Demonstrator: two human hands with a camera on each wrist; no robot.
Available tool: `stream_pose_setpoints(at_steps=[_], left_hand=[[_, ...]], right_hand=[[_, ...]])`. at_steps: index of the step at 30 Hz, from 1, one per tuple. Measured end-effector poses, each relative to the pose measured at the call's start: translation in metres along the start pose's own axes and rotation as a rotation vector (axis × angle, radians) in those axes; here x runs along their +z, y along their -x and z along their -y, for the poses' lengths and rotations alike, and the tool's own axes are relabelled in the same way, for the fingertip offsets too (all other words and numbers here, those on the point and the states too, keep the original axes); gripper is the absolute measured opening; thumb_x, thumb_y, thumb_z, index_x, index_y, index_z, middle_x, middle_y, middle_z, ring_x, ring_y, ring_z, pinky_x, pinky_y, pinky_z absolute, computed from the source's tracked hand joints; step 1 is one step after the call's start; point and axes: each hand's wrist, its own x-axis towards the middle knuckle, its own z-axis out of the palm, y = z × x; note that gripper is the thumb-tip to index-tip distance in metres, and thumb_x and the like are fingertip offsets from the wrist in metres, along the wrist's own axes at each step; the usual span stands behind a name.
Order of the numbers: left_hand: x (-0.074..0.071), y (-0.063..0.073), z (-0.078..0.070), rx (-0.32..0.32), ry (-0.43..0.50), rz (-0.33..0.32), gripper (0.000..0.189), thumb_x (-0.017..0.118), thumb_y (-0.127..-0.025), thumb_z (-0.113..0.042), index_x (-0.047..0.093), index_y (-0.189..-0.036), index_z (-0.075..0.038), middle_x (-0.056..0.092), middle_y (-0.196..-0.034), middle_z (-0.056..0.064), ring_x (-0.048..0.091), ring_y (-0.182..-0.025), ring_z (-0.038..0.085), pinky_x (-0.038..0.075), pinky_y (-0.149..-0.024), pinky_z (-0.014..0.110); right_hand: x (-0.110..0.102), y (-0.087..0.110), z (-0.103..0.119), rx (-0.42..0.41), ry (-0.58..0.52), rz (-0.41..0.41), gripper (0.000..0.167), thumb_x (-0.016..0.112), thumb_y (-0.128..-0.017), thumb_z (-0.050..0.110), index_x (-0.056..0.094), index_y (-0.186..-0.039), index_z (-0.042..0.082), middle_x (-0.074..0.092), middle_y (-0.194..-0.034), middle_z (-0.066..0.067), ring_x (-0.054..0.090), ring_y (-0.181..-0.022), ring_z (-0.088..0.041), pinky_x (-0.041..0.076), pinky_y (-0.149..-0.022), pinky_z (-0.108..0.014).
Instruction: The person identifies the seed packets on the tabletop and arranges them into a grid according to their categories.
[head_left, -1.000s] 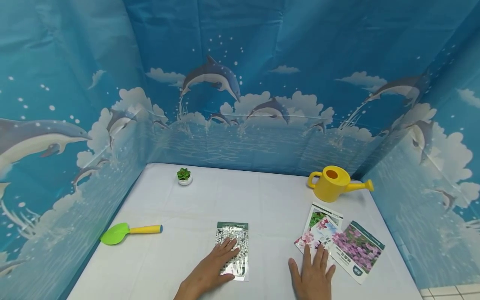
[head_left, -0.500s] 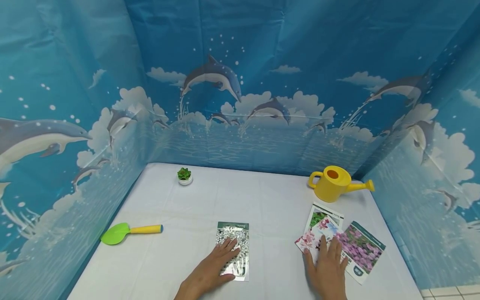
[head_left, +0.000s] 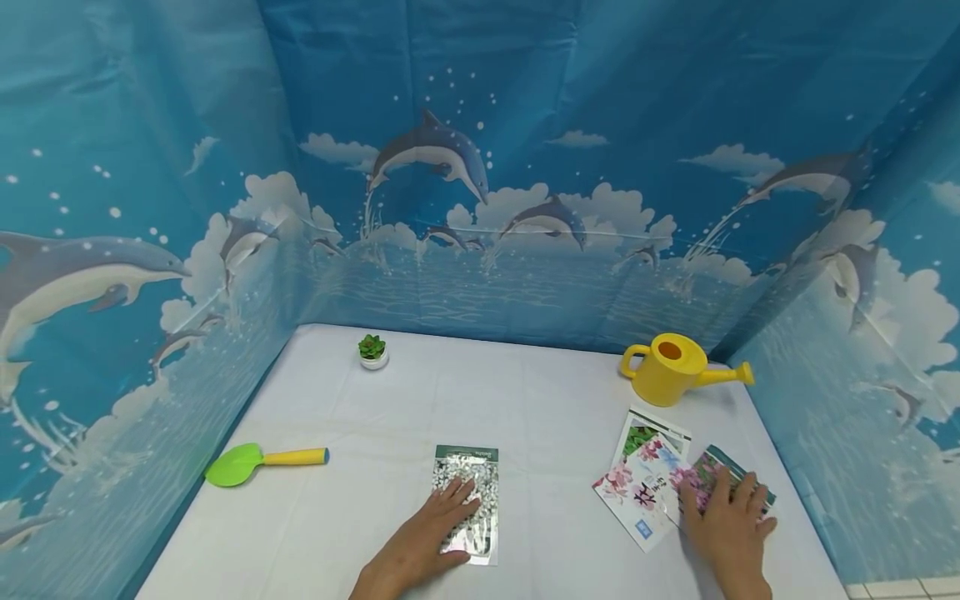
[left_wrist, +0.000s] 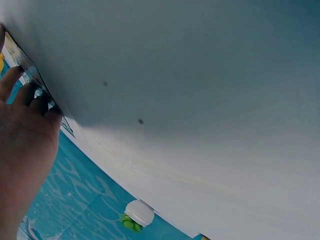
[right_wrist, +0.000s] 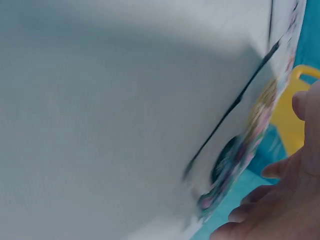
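In the head view, my left hand (head_left: 427,533) rests, fingers extended, on a seed packet with white flowers (head_left: 485,471) lying flat at the front middle of the table. My right hand (head_left: 726,529) is spread over a green-topped packet of pink-purple flowers (head_left: 705,477), covering its lower part. The right wrist view has this packet (right_wrist: 252,127) edge-on beside relaxed fingers, nothing gripped. Just left of that hand lies a white packet with pink blossoms (head_left: 637,483). It overlaps a packet with green leaves (head_left: 639,437) behind it.
A yellow watering can (head_left: 667,375) stands at the back right, beyond the packets. At the left edge lies a green trowel with a yellow handle (head_left: 288,457). A small potted succulent (head_left: 372,354) sits at the back left. Blue dolphin-printed curtains (head_left: 480,283) enclose the white table (head_left: 525,400).
My right hand has moved rightward from the blossom packet onto the pink-purple flower packet, uncovering the blossom packet's lower end. The left hand stays on the white-flower packet.
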Motion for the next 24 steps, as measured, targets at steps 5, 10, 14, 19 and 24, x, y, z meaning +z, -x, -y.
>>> stream_pose_setpoints(at_steps=[5,10,14,19,24], left_hand=[[-0.002,0.001,-0.001,-0.026,0.011,0.020,0.075,0.083,-0.093,-0.030,0.053,-0.159,-0.009,0.040,-0.172,0.012,0.035,-0.160,0.035,0.028,-0.129,0.052],[-0.005,0.001,-0.004,-0.064,0.011,0.046,0.076,0.084,-0.093,-0.027,0.053,-0.159,-0.010,0.039,-0.173,0.010,0.033,-0.161,0.033,0.028,-0.130,0.052],[-0.005,0.001,-0.005,-0.066,0.005,0.047,0.076,0.085,-0.091,-0.025,0.053,-0.159,-0.008,0.040,-0.172,0.011,0.034,-0.160,0.034,0.029,-0.129,0.053],[-0.006,0.002,-0.006,-0.059,0.002,0.045,0.077,0.085,-0.091,-0.025,0.053,-0.159,-0.008,0.040,-0.172,0.012,0.035,-0.160,0.035,0.029,-0.129,0.054],[-0.005,0.002,-0.006,-0.062,0.007,0.042,0.076,0.084,-0.092,-0.027,0.053,-0.159,-0.009,0.040,-0.172,0.011,0.035,-0.160,0.034,0.029,-0.129,0.054]], right_hand=[[-0.002,-0.010,-0.016,0.033,0.008,0.066,0.088,0.043,-0.113,0.045,0.010,-0.160,-0.022,-0.013,-0.163,-0.049,-0.018,-0.152,-0.069,-0.006,-0.119,-0.086],[-0.003,-0.012,-0.028,0.024,0.032,0.098,0.083,0.034,-0.115,0.046,0.014,-0.159,-0.021,-0.008,-0.165,-0.047,-0.013,-0.151,-0.071,-0.004,-0.118,-0.087],[-0.002,-0.012,-0.032,0.009,0.029,0.107,0.085,0.032,-0.115,0.049,0.014,-0.159,-0.021,-0.007,-0.165,-0.047,-0.012,-0.152,-0.071,-0.006,-0.118,-0.087],[-0.002,-0.011,-0.030,0.005,0.022,0.111,0.085,0.033,-0.115,0.048,0.014,-0.159,-0.021,-0.007,-0.165,-0.047,-0.012,-0.152,-0.070,-0.008,-0.118,-0.086],[-0.002,-0.008,-0.024,-0.007,0.019,0.116,0.085,0.034,-0.115,0.049,0.014,-0.159,-0.021,-0.006,-0.165,-0.047,-0.011,-0.152,-0.070,-0.009,-0.118,-0.086]])
